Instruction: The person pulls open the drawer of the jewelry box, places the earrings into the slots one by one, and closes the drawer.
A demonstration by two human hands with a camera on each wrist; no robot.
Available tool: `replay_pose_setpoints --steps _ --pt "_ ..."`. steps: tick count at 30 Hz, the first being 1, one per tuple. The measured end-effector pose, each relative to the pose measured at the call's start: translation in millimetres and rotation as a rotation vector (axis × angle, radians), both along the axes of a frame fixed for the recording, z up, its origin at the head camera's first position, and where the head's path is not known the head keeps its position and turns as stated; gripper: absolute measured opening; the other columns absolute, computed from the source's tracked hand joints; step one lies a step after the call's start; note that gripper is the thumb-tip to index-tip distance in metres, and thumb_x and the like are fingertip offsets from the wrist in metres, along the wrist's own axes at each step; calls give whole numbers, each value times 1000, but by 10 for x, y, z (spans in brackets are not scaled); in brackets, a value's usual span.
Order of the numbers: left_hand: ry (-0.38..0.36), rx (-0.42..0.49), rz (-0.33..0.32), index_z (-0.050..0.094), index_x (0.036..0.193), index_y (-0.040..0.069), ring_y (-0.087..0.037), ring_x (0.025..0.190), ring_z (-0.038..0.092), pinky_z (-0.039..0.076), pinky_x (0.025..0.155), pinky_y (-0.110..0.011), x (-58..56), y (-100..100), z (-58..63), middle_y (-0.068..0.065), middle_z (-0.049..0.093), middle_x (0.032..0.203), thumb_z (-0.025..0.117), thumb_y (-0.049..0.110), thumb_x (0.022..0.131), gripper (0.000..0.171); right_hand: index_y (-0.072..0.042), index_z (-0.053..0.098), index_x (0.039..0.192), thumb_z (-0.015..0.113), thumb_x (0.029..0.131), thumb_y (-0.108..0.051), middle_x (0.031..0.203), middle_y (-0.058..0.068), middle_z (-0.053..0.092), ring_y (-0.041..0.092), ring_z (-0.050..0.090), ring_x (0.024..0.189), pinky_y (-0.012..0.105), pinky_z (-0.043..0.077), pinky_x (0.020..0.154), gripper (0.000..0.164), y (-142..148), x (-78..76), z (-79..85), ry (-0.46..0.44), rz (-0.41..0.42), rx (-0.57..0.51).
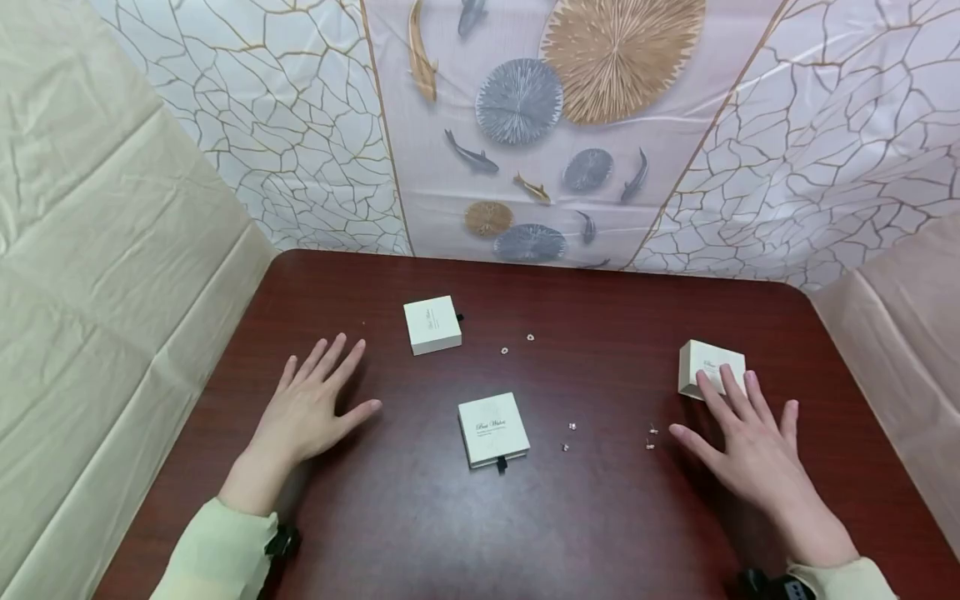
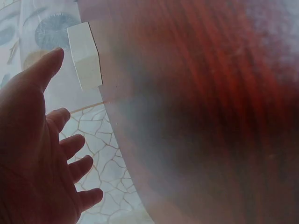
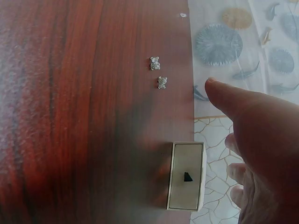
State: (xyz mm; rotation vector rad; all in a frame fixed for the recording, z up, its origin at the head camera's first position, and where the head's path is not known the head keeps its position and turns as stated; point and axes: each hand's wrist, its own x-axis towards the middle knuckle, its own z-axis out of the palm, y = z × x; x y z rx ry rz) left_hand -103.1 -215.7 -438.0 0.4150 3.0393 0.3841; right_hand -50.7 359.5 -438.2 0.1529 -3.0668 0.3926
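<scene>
fingers spread, a person's left hand stood out at left of frame, near a white box just left of center, while the right hand, fingers also spread, partly hid a second box at right; a third box sat lower center on the tabletop, left of tiny shiny ornaments

On the dark-red wood-grained table, one white square cardboard box lies towards the far edge, left of two tiny pale rings. A second box lies before it, left of two tiny silvery pieces; a third box lies near the right edge, behind two more silvery pieces.
</scene>
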Motion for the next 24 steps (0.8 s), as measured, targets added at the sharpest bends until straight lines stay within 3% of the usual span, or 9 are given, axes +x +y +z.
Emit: replay_pose_setpoints --steps 9,24 --pt "22 -31 -48 29 171 21 -42 162 21 14 128 -70 -124 81 79 -15 24 176 62 65 99 90 -14 27 171 66 100 -59 175 25 18 50 5 162 77 -19 119 93 -86 -78 75 -19 29 6" --pt "69 -90 -163 30 171 22 -38 162 23 12 130 -66 -320 201 225 -11 24 177 66 62 99 90 -17 30 170 70 100 -55 175 22 22 47 13 162 77 -13 122 89 -313 -236 173 60 143 9"
